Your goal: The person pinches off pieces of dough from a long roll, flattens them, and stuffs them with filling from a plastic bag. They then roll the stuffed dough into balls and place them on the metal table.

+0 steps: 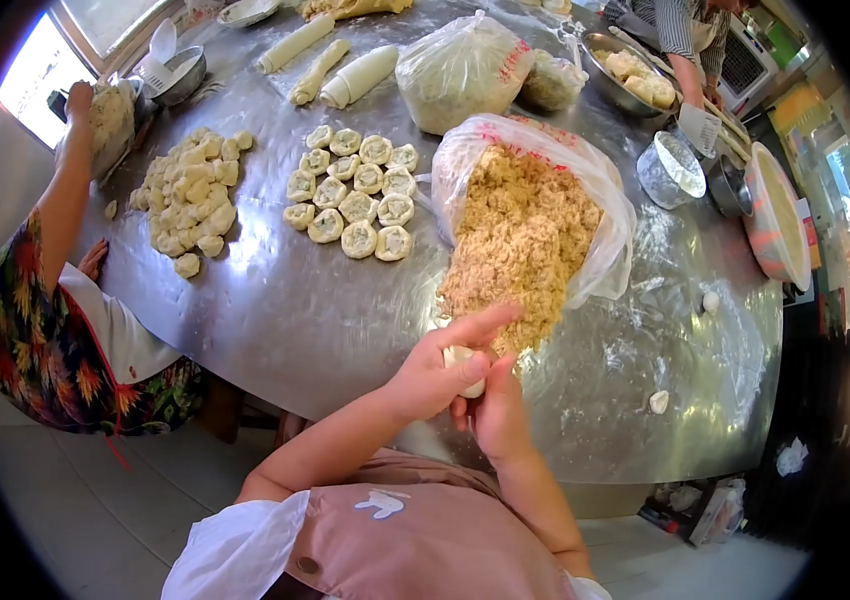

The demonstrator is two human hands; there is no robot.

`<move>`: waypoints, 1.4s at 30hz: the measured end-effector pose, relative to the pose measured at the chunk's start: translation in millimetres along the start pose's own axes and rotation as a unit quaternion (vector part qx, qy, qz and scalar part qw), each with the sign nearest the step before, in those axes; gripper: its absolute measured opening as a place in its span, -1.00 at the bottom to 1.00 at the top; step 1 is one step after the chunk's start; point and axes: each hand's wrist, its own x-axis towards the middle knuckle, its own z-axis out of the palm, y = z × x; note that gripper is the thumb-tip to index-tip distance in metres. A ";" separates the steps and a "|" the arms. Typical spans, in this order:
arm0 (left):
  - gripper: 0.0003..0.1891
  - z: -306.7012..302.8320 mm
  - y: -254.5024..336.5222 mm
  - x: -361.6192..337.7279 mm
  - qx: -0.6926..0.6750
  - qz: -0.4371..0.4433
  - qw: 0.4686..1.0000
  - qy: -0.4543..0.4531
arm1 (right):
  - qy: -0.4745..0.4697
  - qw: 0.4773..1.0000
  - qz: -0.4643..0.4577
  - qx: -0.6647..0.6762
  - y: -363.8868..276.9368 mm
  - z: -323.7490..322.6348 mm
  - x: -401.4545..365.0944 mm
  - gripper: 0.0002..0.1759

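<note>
A small white piece of dough [464,371] is held between my two hands at the front edge of the metal table. My left hand [433,374] closes around it from the left, thumb across the dough and index finger stretched out over the crumbly filling. From the right, my right hand [501,412] presses against the same piece, its fingers partly hidden. Right behind my hands, a heap of crumbly brown filling [520,235] spills from an open clear plastic bag [613,240]. Several round filled buns [358,207] lie in rows left of the bag.
Cut dough pieces [190,190] are heaped at the left, near a co-worker's arm [65,185]. Dough rolls [360,76] and a tied bag [460,75] lie farther back. A flour tub [671,172] and a dough bowl [635,75] stand right, by another co-worker's arm [687,78].
</note>
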 end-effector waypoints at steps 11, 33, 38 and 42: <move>-0.51 12.8 -19.0 0.7 0.006 0.044 0.999 0.020 | 0.091 0.977 -0.063 -0.184 -10.3 -0.1 -7.3 -0.52; -0.39 -160.9 -8.9 30.8 0.531 0.201 0.705 0.425 | 0.386 0.912 -0.037 -0.136 -24.4 -133.8 -18.1 -0.52; -0.22 -237.0 -0.7 51.8 0.590 0.045 0.620 0.515 | 0.254 0.822 -0.142 -0.489 5.3 -69.5 -13.5 -0.50; -0.34 -230.7 17.7 67.6 0.634 -0.019 0.602 0.485 | 0.217 0.792 -0.139 -0.553 22.3 -63.5 0.3 -0.53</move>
